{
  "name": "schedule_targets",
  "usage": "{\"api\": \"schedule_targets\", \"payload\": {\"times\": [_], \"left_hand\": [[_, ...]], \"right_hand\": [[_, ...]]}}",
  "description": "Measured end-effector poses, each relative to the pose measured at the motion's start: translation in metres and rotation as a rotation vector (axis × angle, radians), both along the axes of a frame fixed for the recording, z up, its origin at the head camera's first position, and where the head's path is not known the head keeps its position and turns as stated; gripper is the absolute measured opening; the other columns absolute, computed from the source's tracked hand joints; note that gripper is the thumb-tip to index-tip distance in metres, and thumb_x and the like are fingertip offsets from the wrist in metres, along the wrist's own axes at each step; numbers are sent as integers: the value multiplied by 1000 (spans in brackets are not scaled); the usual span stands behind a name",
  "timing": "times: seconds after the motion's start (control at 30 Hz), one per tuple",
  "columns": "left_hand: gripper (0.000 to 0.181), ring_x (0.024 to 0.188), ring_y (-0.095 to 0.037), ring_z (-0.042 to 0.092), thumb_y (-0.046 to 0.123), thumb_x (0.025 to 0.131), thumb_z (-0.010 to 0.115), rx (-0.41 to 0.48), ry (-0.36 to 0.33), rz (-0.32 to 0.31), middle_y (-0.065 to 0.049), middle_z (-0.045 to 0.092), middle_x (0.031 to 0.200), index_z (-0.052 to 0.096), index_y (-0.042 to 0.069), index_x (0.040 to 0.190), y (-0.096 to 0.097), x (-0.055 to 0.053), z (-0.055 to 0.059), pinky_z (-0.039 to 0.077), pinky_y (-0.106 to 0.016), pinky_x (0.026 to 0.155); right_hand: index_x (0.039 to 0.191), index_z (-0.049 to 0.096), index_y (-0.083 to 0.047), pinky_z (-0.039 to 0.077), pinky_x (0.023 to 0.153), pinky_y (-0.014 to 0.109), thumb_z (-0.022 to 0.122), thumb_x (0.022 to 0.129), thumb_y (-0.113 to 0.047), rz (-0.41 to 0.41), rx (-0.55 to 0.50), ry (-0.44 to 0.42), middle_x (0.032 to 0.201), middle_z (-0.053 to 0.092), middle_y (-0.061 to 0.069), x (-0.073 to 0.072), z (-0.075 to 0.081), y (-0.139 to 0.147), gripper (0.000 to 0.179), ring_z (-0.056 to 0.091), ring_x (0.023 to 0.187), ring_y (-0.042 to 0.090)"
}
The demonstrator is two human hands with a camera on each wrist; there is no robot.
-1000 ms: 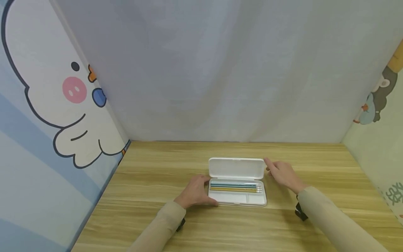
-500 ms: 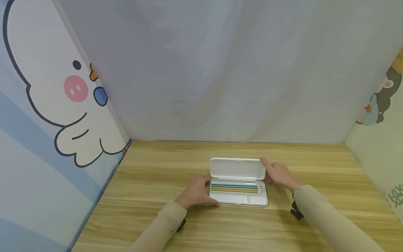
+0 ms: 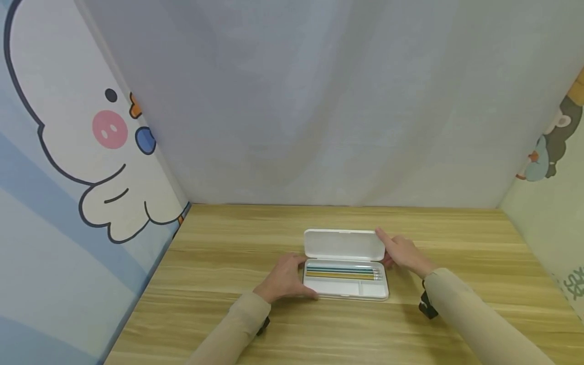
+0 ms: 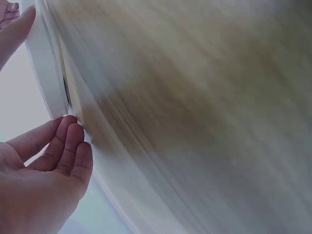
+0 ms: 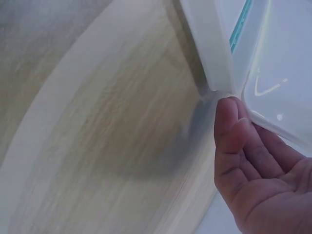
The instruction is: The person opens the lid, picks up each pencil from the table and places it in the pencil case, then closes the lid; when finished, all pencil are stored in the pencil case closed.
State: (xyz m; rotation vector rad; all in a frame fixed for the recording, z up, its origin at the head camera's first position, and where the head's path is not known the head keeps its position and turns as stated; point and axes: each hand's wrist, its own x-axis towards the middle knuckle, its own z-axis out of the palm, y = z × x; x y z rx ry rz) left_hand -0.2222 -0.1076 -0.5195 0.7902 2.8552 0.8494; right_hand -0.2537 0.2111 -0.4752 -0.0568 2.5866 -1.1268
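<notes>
A white pencil case (image 3: 335,288) lies on the wooden table with its lid (image 3: 343,245) raised at the back. Several pencils (image 3: 339,272), green and yellow, lie side by side in its rear compartment; smaller compartments run along the front. My left hand (image 3: 284,278) grips the case's left end, thumb at the front corner and fingers toward the back. At the right, my right hand (image 3: 405,253) holds the lid's edge, thumb along its upper corner. In the right wrist view, the curled fingers (image 5: 229,122) sit by the hinge corner, between lid and base.
The wood-grain table (image 3: 237,233) extends around the case. Behind it hangs a grey curtain (image 3: 292,111). Cartoon-printed panels flank the table: a white character (image 3: 68,91) on the left and a dark-haired figure (image 3: 556,132) on the right. Each wrist wears a black device (image 3: 428,306).
My right hand has moved slightly left, its thumb coming onto the lid's upper right corner. The lid stays raised, and my left hand keeps its place at the case's left end.
</notes>
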Motion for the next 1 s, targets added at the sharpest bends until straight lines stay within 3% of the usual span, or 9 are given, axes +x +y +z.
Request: {"api": "schedule_targets", "payload": {"times": [0.1,0.17,0.23,0.3,0.4,0.5,0.6,0.77,1.0], "left_hand": [[83,96,-13,54,56,52,88,20,-37,20,6,64,103,65,10,118,2,-1,-1,43,-32,88],[76,84,-10,53,61,54,84,38,-92,50,6,62,91,67,10,107,4,-3,0,45,-29,77],[69,73,-9,49,65,57,80,93,-189,107,5,58,81,67,10,96,7,-5,2,43,-28,65],[63,67,-10,45,70,65,72,147,-276,180,4,54,75,64,11,87,10,-7,6,40,-27,59],[62,62,-12,42,72,79,55,221,-344,271,2,50,69,61,11,77,13,-11,13,35,-29,55],[77,56,-14,38,75,87,32,224,-362,303,-1,48,63,57,4,70,14,-18,17,33,-31,55],[86,60,-16,45,77,87,21,220,-397,337,-3,55,68,62,2,73,14,-24,21,36,-32,61],[94,76,-25,60,79,85,21,293,-485,396,-11,64,82,68,-2,86,15,-32,27,44,-39,78],[92,77,-29,62,78,84,32,363,-580,417,-14,65,83,66,-6,91,15,-37,31,47,-41,78]], "right_hand": [[87,66,8,51,59,35,24,97,-63,-9,-19,0,73,66,11,0,-1,1,83,64,66,22],[88,66,8,51,60,36,25,96,-63,-21,-29,2,72,66,11,0,-2,1,83,65,65,22],[88,65,9,52,60,36,25,97,-63,-25,-35,7,72,66,11,1,-2,1,83,65,65,22],[88,65,10,51,59,37,26,96,-63,-29,-41,10,72,66,12,1,-3,1,83,65,65,23],[88,65,10,51,58,37,27,96,-65,-33,-53,13,73,66,13,0,-4,1,85,65,65,24],[87,66,10,51,57,36,27,95,-66,-38,-57,16,72,67,13,0,-4,0,86,65,64,24],[87,66,10,50,57,36,27,95,-66,-42,-58,16,72,66,12,0,-4,0,85,65,63,24],[86,66,10,50,57,35,27,94,-67,-47,-58,19,71,66,12,1,-5,1,86,65,63,23],[86,66,9,50,57,35,28,93,-68,-55,-64,17,71,67,11,0,-8,2,86,64,62,21]]}}
